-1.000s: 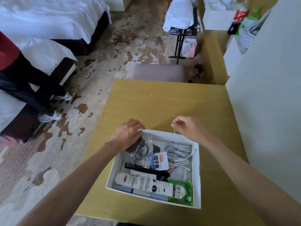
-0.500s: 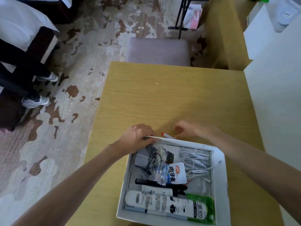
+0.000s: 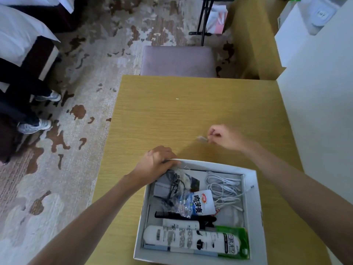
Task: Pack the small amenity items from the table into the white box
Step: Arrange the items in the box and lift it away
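The white box [image 3: 256, 188] sits on the wooden table [image 3: 172, 115] at the near edge. It holds a coiled white cable [image 3: 223, 190], a black comb [image 3: 172, 215], a white tube [image 3: 183, 240], a green packet [image 3: 236, 241], a clear plastic bag [image 3: 181, 199] and a small white sachet [image 3: 202, 202]. My left hand [image 3: 158, 161] grips the box's far left rim. Above the table beyond the box, my right hand [image 3: 223, 136] pinches a small blurred object [image 3: 202, 139].
A mauve stool [image 3: 179, 61] stands against the table's far side. A white wall or cabinet [image 3: 321, 111] borders the right. A person's legs and grey shoes [image 3: 34, 125] are on the carpet at left, beside a bed [image 3: 21, 37]. A black stand [image 3: 204, 18] is farther back.
The view has tilted down. My right hand has moved away from the box's far rim, up and to the right over the table, pinching a small item. My left hand stays on the rim.
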Action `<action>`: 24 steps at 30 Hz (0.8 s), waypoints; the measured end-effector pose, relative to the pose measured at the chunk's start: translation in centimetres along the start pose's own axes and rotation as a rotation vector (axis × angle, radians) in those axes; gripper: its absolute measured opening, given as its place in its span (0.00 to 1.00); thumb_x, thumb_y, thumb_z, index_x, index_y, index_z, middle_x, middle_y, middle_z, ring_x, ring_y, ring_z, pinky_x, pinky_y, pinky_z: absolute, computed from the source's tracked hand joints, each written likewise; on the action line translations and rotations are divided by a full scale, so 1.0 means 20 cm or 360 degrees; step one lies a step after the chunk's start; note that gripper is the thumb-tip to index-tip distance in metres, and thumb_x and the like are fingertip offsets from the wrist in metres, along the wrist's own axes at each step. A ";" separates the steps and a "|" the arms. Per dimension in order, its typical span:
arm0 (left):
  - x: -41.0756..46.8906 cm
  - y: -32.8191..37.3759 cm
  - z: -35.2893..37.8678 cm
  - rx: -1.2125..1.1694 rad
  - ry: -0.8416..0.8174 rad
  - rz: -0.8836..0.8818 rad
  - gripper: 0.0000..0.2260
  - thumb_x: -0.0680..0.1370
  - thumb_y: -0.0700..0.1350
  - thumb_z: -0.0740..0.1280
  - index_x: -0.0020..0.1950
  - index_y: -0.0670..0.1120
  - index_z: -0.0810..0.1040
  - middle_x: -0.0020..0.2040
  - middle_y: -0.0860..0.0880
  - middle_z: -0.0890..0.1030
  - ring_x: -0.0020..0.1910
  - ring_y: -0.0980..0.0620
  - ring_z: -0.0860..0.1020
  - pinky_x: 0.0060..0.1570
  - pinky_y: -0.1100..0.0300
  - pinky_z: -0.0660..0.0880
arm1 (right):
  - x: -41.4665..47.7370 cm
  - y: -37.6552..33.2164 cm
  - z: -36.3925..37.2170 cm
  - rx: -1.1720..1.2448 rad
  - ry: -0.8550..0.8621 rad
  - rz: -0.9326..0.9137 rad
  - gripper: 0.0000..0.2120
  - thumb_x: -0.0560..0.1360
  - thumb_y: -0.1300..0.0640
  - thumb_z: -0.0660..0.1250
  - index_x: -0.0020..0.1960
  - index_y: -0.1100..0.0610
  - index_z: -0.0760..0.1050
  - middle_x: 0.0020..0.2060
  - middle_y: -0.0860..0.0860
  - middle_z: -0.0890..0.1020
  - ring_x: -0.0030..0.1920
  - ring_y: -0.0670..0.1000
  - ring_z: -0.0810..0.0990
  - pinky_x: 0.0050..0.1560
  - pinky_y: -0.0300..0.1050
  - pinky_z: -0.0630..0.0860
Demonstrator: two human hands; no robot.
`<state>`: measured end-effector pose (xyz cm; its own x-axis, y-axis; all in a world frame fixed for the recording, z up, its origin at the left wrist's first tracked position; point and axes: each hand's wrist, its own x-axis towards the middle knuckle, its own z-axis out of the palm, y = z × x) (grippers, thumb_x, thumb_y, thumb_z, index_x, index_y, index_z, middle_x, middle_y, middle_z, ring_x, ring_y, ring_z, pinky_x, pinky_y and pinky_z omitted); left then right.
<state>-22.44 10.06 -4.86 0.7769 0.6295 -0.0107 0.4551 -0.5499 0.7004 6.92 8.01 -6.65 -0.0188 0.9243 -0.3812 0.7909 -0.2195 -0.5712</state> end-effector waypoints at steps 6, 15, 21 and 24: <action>-0.01 0.01 0.01 -0.0059 0.0087 -0.0083 0.08 0.75 0.48 0.70 0.46 0.44 0.85 0.39 0.52 0.81 0.42 0.50 0.78 0.44 0.50 0.75 | -0.17 0.02 -0.05 0.0093 0.0130 -0.0045 0.06 0.78 0.54 0.65 0.43 0.50 0.79 0.35 0.44 0.83 0.26 0.38 0.73 0.27 0.31 0.66; -0.02 0.03 -0.02 -0.0068 0.0040 -0.0076 0.09 0.76 0.50 0.68 0.49 0.47 0.85 0.40 0.54 0.82 0.42 0.55 0.78 0.44 0.53 0.76 | 0.18 -0.01 0.05 -0.0394 -0.0014 0.0032 0.08 0.74 0.49 0.70 0.52 0.48 0.76 0.50 0.48 0.79 0.46 0.50 0.77 0.45 0.46 0.74; -0.04 -0.04 -0.03 -0.0085 0.0049 -0.0101 0.10 0.76 0.51 0.68 0.47 0.47 0.85 0.39 0.51 0.82 0.42 0.51 0.78 0.43 0.51 0.75 | 0.45 -0.08 0.13 -0.0865 -0.0057 -0.0151 0.18 0.75 0.52 0.68 0.63 0.53 0.71 0.56 0.53 0.74 0.48 0.54 0.76 0.40 0.46 0.71; -0.03 -0.05 -0.04 -0.0049 0.0078 -0.0090 0.09 0.76 0.49 0.69 0.47 0.45 0.85 0.40 0.50 0.82 0.42 0.51 0.78 0.43 0.51 0.75 | 0.45 -0.07 0.16 -0.0855 -0.0148 -0.0081 0.07 0.76 0.54 0.66 0.53 0.56 0.74 0.54 0.55 0.79 0.49 0.56 0.78 0.42 0.47 0.71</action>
<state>-23.74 10.67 -5.03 0.7277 0.6857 -0.0165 0.4836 -0.4958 0.7214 3.78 15.64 -11.56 -0.1003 0.8927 -0.4395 0.9882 0.0379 -0.1485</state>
